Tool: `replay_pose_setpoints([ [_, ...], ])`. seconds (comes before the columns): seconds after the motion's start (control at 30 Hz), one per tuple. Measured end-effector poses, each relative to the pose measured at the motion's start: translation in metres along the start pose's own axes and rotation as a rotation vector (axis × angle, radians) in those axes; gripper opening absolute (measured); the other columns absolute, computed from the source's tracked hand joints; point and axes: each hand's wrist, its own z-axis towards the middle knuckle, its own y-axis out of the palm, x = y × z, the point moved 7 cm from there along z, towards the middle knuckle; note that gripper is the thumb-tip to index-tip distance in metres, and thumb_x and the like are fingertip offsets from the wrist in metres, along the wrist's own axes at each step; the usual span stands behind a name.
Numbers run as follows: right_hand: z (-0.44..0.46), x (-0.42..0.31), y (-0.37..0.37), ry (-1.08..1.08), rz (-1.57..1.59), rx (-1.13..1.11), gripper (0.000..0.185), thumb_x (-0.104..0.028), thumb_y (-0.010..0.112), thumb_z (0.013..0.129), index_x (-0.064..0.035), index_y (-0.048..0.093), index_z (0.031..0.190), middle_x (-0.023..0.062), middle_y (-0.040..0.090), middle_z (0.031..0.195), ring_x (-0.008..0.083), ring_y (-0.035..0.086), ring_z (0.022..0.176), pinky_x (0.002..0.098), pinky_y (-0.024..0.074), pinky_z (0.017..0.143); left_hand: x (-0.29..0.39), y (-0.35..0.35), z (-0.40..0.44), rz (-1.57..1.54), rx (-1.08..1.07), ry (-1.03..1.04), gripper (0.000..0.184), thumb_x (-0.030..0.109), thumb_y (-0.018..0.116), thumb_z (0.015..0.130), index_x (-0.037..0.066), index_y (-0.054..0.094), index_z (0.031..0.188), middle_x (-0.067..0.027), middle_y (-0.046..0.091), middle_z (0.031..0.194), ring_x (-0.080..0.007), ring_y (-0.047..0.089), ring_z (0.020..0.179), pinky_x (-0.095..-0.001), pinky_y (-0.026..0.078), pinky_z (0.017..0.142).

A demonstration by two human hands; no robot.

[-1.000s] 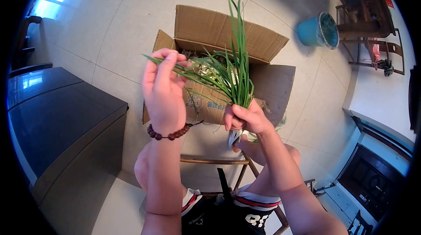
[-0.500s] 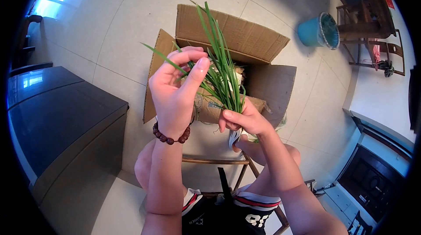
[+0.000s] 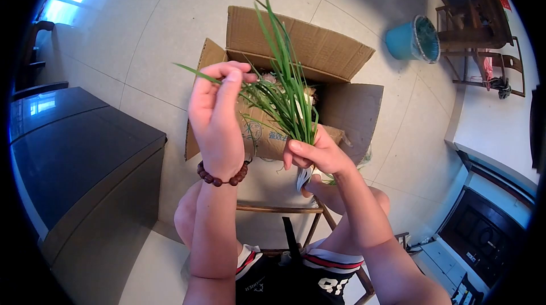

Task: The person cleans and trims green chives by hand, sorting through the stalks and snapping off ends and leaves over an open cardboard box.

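In front of my body, my right hand [image 3: 318, 154] is closed around the lower ends of a bunch of garlic chives [image 3: 287, 89]. Long green blades fan up and to the left from that fist. My left hand [image 3: 219, 114], with a brown bead bracelet [image 3: 222, 175] at its wrist, pinches a single chive blade [image 3: 196, 72] between thumb and fingers. That blade's tip pokes out to the left past the knuckles. Beneath both hands stands an open cardboard box [image 3: 270, 131] with its flaps spread; its contents are mostly hidden by the chives.
A dark glossy cabinet [image 3: 74, 129] stands on the left. A blue bin [image 3: 406, 40] with a plastic liner is at the upper right, beside wooden furniture [image 3: 472, 38]. Close to my legs is a wooden bar [image 3: 278, 208]. Pale tiles [image 3: 170, 38] cover the floor.
My left hand has shifted slightly left, drawing the pinched blade away from the bunch. My right hand has stayed in place with its hold on the chives.
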Motion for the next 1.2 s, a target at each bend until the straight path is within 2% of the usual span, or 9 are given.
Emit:
replay_pose_setpoints([
  [0.13, -0.005, 0.011, 0.002, 0.033, -0.032, 0.002, 0.045, -0.036, 0.057, 0.103, -0.0030, 0.069, 0.075, -0.0063, 0.039, 0.053, 0.0051, 0.033, 0.049, 0.0250, 0.0263, 0.048, 0.009, -0.013, 0.007, -0.080, 0.086, -0.046, 0.014, 0.013, 0.057, 0.100, 0.004, 0.058, 0.110, -0.0077, 0.063, 0.108, -0.0180, 0.061, 0.096, -0.0305, 0.045, 0.087],
  [0.33, -0.002, 0.007, 0.003, 0.030, -0.058, -0.013, 0.043, -0.036, 0.057, 0.103, -0.0046, 0.070, 0.075, -0.0067, 0.039, 0.054, 0.0050, 0.034, 0.049, 0.0250, 0.0265, 0.048, 0.005, 0.005, 0.000, 0.081, -0.089, -0.067, 0.024, 0.012, 0.059, 0.099, -0.003, 0.062, 0.118, -0.0071, 0.065, 0.104, -0.0153, 0.062, 0.091, -0.0287, 0.047, 0.084],
  [0.43, -0.002, 0.006, 0.003, 0.022, -0.053, -0.012, 0.043, -0.035, 0.057, 0.103, -0.0051, 0.070, 0.075, -0.0068, 0.039, 0.054, 0.0051, 0.034, 0.050, 0.0251, 0.0266, 0.048, 0.004, 0.013, -0.003, 0.149, -0.155, -0.039, 0.020, 0.007, 0.061, 0.097, -0.004, 0.065, 0.113, -0.0053, 0.069, 0.098, -0.0101, 0.061, 0.091, -0.0247, 0.046, 0.082],
  [0.77, -0.002, 0.003, 0.004, 0.031, -0.106, -0.030, 0.041, -0.035, 0.058, 0.102, -0.0064, 0.070, 0.075, -0.0071, 0.038, 0.054, 0.0049, 0.033, 0.051, 0.0251, 0.0265, 0.049, 0.003, 0.006, 0.001, 0.072, -0.122, 0.023, 0.013, 0.012, 0.059, 0.099, 0.000, 0.064, 0.102, -0.0045, 0.067, 0.095, -0.0109, 0.060, 0.089, -0.0263, 0.045, 0.081],
  [0.93, -0.005, 0.000, -0.002, 0.051, -0.139, 0.019, 0.043, -0.035, 0.059, 0.102, -0.0054, 0.069, 0.073, -0.0061, 0.041, 0.054, 0.0051, 0.035, 0.052, 0.0257, 0.0276, 0.049, 0.008, -0.014, 0.007, -0.045, 0.115, -0.012, 0.016, 0.014, 0.058, 0.100, 0.004, 0.058, 0.112, -0.0071, 0.064, 0.107, -0.0140, 0.059, 0.093, -0.0278, 0.044, 0.081],
  [0.97, -0.005, -0.001, -0.002, 0.056, -0.177, 0.031, 0.043, -0.034, 0.059, 0.102, -0.0046, 0.069, 0.072, -0.0051, 0.044, 0.055, 0.0056, 0.037, 0.052, 0.0261, 0.0291, 0.050, 0.013, -0.014, 0.008, 0.049, 0.060, 0.023, 0.022, 0.012, 0.058, 0.100, 0.005, 0.055, 0.120, -0.0079, 0.063, 0.113, -0.0149, 0.059, 0.096, -0.0288, 0.045, 0.087],
  [1.1, 0.004, -0.001, -0.008, -0.018, -0.376, 0.200, 0.042, -0.032, 0.061, 0.100, -0.0018, 0.068, 0.071, -0.0018, 0.049, 0.055, 0.0072, 0.042, 0.053, 0.0284, 0.0339, 0.050, 0.022, -0.006, 0.002, 0.256, -0.001, 0.176, 0.020, 0.008, 0.059, 0.098, 0.002, 0.058, 0.117, -0.0094, 0.063, 0.116, -0.0164, 0.059, 0.102, -0.0314, 0.045, 0.094],
  [1.17, 0.005, -0.006, -0.014, -0.042, -0.553, 0.278, 0.041, -0.029, 0.064, 0.099, 0.0022, 0.067, 0.073, 0.0070, 0.051, 0.053, 0.0128, 0.043, 0.050, 0.0315, 0.0381, 0.050, 0.024, -0.010, 0.002, 0.305, 0.021, 0.251, 0.018, 0.003, 0.060, 0.096, 0.000, 0.062, 0.114, -0.0105, 0.062, 0.123, -0.0174, 0.058, 0.108, -0.0327, 0.044, 0.098],
  [1.2, 0.005, -0.007, -0.016, -0.043, -0.553, 0.280, 0.041, -0.029, 0.064, 0.099, 0.0022, 0.067, 0.073, 0.0070, 0.051, 0.053, 0.0128, 0.043, 0.050, 0.0315, 0.0381, 0.050, 0.026, -0.008, 0.002, 0.303, 0.019, 0.251, 0.018, 0.003, 0.060, 0.096, 0.000, 0.062, 0.114, -0.0105, 0.062, 0.123, -0.0174, 0.058, 0.108, -0.0327, 0.044, 0.098],
])
